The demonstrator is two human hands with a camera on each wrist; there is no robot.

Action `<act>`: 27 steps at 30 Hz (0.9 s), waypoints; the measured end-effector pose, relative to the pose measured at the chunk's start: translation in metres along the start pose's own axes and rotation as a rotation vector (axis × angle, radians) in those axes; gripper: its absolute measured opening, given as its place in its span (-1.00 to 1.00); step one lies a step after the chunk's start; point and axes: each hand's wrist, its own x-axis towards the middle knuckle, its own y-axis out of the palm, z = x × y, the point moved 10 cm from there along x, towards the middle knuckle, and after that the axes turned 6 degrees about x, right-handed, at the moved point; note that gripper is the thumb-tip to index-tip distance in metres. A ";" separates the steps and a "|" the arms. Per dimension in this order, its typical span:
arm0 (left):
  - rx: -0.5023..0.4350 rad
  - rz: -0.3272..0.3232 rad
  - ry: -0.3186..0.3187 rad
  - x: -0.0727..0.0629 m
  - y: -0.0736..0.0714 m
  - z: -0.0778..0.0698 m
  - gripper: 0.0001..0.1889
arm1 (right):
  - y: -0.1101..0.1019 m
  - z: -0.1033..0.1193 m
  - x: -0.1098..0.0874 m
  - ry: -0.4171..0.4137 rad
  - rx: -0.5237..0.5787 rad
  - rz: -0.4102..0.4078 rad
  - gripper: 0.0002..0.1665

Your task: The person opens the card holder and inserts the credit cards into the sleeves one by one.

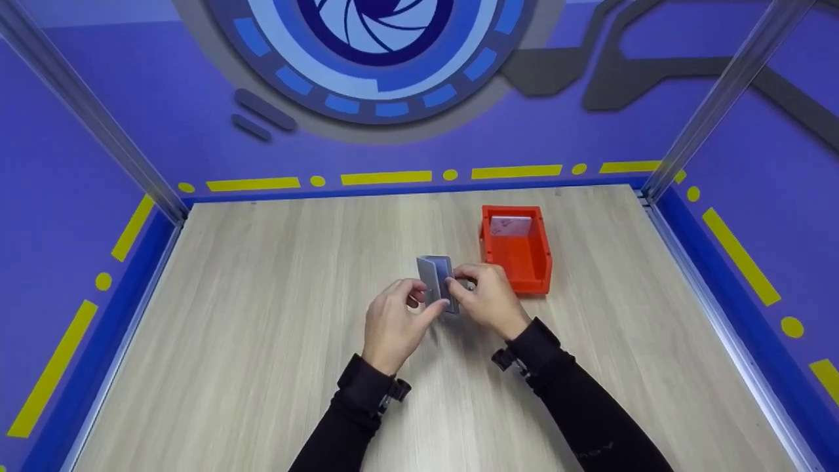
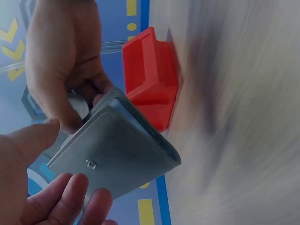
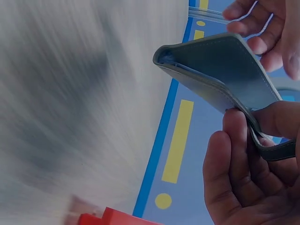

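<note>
A grey bifold wallet (image 1: pixel 429 278) stands partly unfolded above the table, between the two hands. My right hand (image 1: pixel 488 295) pinches one of its covers, with the thumb on the inner side and fingers outside, as the right wrist view shows. Near that grip a strap (image 3: pixel 280 152) sticks out. On the outer face, a metal snap (image 2: pixel 90 164) shows in the left wrist view. Beside this face is my left hand (image 1: pixel 396 321), fingers loosely bent and thumb near the wallet's edge; it does not grip the wallet.
An open red bin (image 1: pixel 521 286) stands on the wooden table (image 1: pixel 275 341), just beyond the right hand. Against the bin's back wall leans a pale card with pinkish marks (image 1: pixel 511 226). Blue panels (image 1: pixel 393 154) enclose the table at the back and sides.
</note>
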 end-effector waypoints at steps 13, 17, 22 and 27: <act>0.020 -0.082 -0.058 0.001 -0.016 0.006 -0.85 | -0.006 0.005 -0.003 -0.013 -0.019 -0.005 -0.85; 0.000 -0.101 -0.103 0.004 -0.025 0.019 -0.87 | -0.008 0.000 -0.004 0.013 -0.042 -0.002 -0.79; -0.085 -0.062 -0.177 0.010 -0.028 0.043 -0.86 | -0.007 -0.005 -0.004 0.030 -0.069 0.017 -0.77; -0.088 0.022 -0.276 0.011 -0.024 0.069 -0.87 | 0.002 -0.013 -0.004 0.053 -0.122 0.072 -0.83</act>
